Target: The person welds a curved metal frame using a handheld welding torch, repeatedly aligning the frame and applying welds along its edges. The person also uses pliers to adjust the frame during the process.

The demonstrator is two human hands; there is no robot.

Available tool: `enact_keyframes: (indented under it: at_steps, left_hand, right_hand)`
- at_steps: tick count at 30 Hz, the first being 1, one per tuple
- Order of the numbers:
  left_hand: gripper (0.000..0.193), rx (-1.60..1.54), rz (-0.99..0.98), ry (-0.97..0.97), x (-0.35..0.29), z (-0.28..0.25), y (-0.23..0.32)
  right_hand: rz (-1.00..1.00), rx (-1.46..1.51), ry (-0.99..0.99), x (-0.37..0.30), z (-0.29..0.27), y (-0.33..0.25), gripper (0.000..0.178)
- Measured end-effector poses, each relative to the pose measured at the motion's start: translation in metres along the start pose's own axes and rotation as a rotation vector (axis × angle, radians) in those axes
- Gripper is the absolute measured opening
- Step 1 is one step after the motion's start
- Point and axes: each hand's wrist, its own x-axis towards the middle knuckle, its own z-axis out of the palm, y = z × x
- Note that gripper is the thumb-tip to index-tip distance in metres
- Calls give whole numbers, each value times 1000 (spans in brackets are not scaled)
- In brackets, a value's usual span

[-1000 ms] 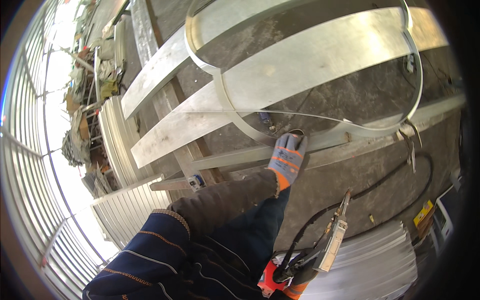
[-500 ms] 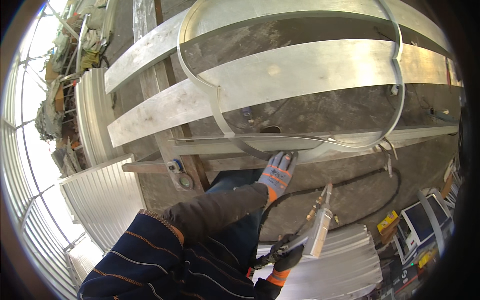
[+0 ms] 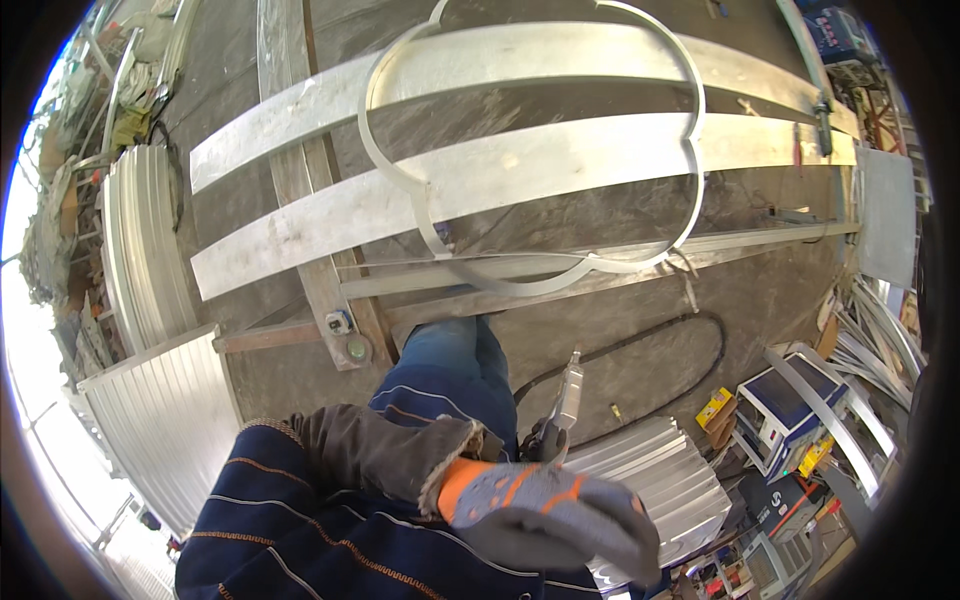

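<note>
My left hand [image 3: 555, 508], in a grey and orange work glove, is raised close in front of my body. Its fingers point right and are partly smeared and hidden, so their closure is unclear. Behind it, my right hand [image 3: 546, 442] in a dark glove is mostly covered, closed round a handheld welding gun [image 3: 568, 395] with its nozzle pointing up and away. Ahead, a scalloped metal strip frame [image 3: 697, 190] of rounded lobes lies across two long flat metal bars [image 3: 560, 160]. Neither hand touches the frame.
A rail [image 3: 600, 268] crosses in front of my legs. A black hose [image 3: 722, 345] loops on the floor at right. Corrugated sheets [image 3: 150, 250] stack at left, with more ribbed metal [image 3: 660, 480] beside me. A blue and white machine [image 3: 790, 410] stands at right.
My left hand has left the frame's near edge and come back towards my body, over the right hand. The welding gun stays in my right hand. The view has shifted.
</note>
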Motion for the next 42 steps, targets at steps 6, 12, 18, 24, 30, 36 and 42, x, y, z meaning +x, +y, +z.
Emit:
enact_keyframes:
  at_steps: [6,12,18,24,30,36,42]
  left_hand:
    - [34,-225,201,-127,33,67,33]
    - [36,-225,281,-215,28,127,16]
    - [38,-165,366,-256,32,170,-9]
    - [40,185,253,-229,8,156,-23]
    - [18,358,-585,1032,-112,-35,-107]
    - [59,436,-447,1815,-314,-269,-114]
    - [64,491,-525,2207,-353,-378,-67]
  right_hand:
    - [-191,-295,42,13,21,-29,23]
    - [-230,-346,-8,20,17,-73,43]
    - [-151,-294,-36,27,-21,-98,49]
    - [-74,-322,47,47,-67,-107,51]
    - [-136,-381,-85,40,-93,-102,57]
    - [-271,-351,2,10,-76,-99,51]
    - [-339,-328,114,-9,-45,-94,48]
